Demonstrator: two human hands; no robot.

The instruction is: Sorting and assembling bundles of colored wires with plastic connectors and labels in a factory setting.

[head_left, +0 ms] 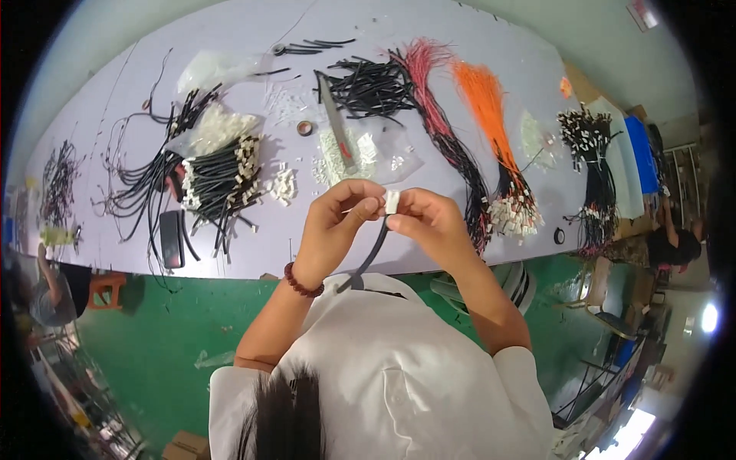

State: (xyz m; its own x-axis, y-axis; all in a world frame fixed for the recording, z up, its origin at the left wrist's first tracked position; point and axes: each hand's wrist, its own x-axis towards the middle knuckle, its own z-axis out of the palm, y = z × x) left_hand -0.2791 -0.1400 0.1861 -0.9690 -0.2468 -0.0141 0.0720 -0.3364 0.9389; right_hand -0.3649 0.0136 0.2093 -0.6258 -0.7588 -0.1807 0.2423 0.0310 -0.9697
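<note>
In front of my chest, at the table's near edge, both hands meet at a small white connector housing [392, 201]. My right hand [429, 224] pinches the housing between thumb and fingers. From beneath it a short black sleeved cable [374, 251] hangs down toward my lap, curving left. Close against the housing's left side, my left hand [343, 217] has thumb and forefinger pressed together. Whatever lies between those left fingertips is too small to name. Loose white housings [283, 184] lie on the table left of my left hand.
Left are bundled black cables with white connectors [222, 180], a bag of white parts [218, 130] and a phone [172, 239]. A steel ruler [336, 123] lies ahead, near black sleeves [368, 86]. Right are red-black wires [441, 130], orange wires [483, 96] and another cable bundle [594, 169].
</note>
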